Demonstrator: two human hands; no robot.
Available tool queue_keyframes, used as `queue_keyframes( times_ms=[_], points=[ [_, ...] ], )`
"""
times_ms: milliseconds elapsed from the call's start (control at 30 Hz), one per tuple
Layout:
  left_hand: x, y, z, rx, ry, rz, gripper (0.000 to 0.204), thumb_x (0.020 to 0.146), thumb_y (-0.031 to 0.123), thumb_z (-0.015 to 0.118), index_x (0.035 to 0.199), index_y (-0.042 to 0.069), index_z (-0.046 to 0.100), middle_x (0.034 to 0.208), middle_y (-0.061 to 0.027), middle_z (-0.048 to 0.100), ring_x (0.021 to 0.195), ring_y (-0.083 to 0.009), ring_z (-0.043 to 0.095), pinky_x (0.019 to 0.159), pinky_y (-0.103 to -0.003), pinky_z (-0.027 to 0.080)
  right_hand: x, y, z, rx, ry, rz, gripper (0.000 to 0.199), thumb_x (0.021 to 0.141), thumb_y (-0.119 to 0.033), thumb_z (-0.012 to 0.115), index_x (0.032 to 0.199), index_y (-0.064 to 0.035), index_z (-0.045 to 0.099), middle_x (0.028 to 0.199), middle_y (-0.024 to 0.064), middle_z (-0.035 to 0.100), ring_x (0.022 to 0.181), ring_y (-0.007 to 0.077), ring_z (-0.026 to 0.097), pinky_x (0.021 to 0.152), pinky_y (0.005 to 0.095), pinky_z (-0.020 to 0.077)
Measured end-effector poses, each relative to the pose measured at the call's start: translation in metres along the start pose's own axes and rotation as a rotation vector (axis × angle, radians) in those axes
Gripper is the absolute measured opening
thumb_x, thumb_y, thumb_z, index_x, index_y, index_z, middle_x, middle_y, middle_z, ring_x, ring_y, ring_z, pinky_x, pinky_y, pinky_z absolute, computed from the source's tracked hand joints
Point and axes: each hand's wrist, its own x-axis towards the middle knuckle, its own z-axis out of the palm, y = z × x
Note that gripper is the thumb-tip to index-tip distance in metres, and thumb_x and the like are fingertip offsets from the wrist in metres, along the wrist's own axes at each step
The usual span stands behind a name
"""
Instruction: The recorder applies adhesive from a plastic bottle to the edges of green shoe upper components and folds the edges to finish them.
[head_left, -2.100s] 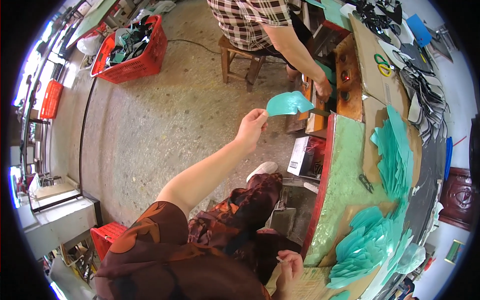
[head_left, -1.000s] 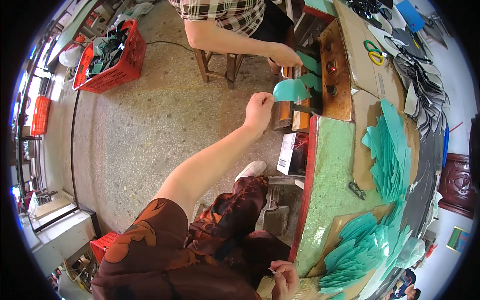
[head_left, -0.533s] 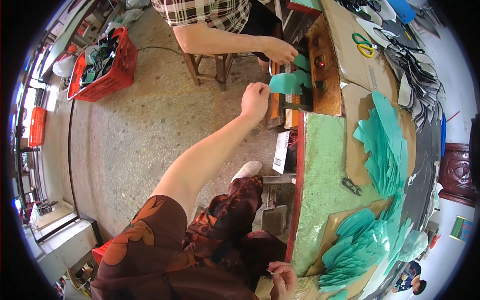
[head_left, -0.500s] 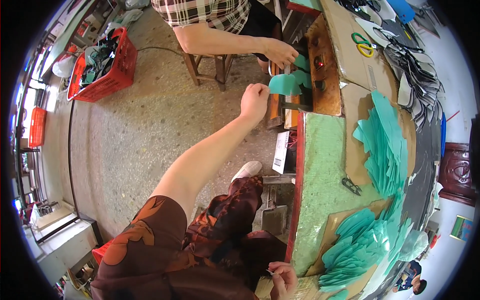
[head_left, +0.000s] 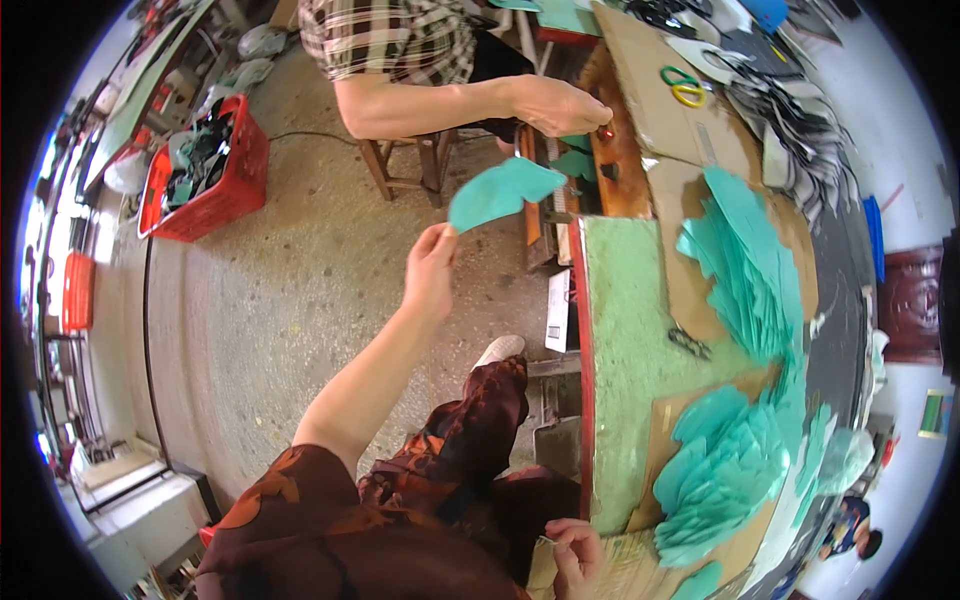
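My left hand (head_left: pixel 430 275) pinches one end of a flat, curved green cut piece (head_left: pixel 503 193). The piece hangs out over the floor, away from the machine. Low in the view, my right hand (head_left: pixel 577 556) is closed beside the table's near edge. A tiny pale tip pokes out from its fingers, too small to name. A co-worker's hand (head_left: pixel 563 105) reaches over the rusty brown machine (head_left: pixel 632 170), where more green pieces (head_left: pixel 574 160) lie.
The green-topped table (head_left: pixel 625 330) carries an upper pile (head_left: pixel 745 270) and a lower pile (head_left: pixel 725 475) of green pieces, plus small black snips (head_left: pixel 690 343). Scissors (head_left: pixel 683 87) lie on cardboard. A red crate (head_left: pixel 215 195) and a wooden stool (head_left: pixel 432 165) stand on the floor.
My left hand has drawn the green piece off the machine, back toward me and to the left. The co-worker's hand has moved rightward over the machine. My right hand stays low by the table.
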Motion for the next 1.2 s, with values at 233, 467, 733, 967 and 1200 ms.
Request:
queue_keyframes(
  times_ms=[233,467,733,967,1200],
  points=[
    [-0.073,0.041,-0.016,0.001,-0.210,-0.083,0.013,0.095,0.021,0.057,0.096,0.008,0.058,0.081,0.0047,0.051,0.075,-0.0067,0.044,0.070,-0.022,0.034,-0.029,0.019,-0.006,-0.166,0.059,-0.162,0.007,0.076,0.001,0.057,0.082,-0.0019,0.056,0.096,0.0130,0.065,0.091,0.0235,0.060,0.083,0.0327,0.0457],
    [-0.106,0.065,0.026,0.118,-0.400,-0.051,0.013,0.096,0.020,0.054,0.095,0.007,0.057,0.078,0.0047,0.049,0.073,-0.0069,0.041,0.069,-0.022,0.033,-0.071,0.022,-0.015,-0.199,0.127,-0.232,0.006,0.075,-0.001,0.059,0.080,-0.0032,0.056,0.095,0.0115,0.066,0.089,0.0245,0.061,0.082,0.0328,0.0466],
    [-0.126,0.065,0.090,0.286,-0.595,0.004,0.013,0.096,0.019,0.055,0.093,0.007,0.058,0.076,0.0050,0.049,0.071,-0.0060,0.041,0.066,-0.021,0.033,-0.108,0.034,-0.031,-0.222,0.192,-0.303,0.006,0.075,-0.001,0.058,0.080,-0.0030,0.056,0.092,0.0113,0.066,0.085,0.0240,0.061,0.079,0.0316,0.0468],
    [-0.125,0.040,0.120,0.442,-0.502,-0.006,0.016,0.093,0.021,0.057,0.092,0.005,0.060,0.075,0.0048,0.049,0.072,-0.0070,0.044,0.065,-0.022,0.036,-0.131,0.042,-0.035,-0.207,0.269,-0.338,0.006,0.073,-0.002,0.057,0.079,-0.0033,0.054,0.091,0.0108,0.066,0.083,0.0237,0.061,0.077,0.0317,0.0466],
    [-0.123,0.030,0.125,1.064,-0.433,0.589,0.026,0.091,0.028,0.054,0.094,0.005,0.067,0.087,-0.0099,0.060,0.089,-0.0281,0.058,0.078,-0.037,0.045,-0.136,0.044,-0.039,-0.207,0.297,-0.357,0.007,0.072,-0.001,0.056,0.078,-0.0033,0.054,0.089,0.0103,0.066,0.078,0.0232,0.061,0.074,0.0310,0.0467]
  ],
)
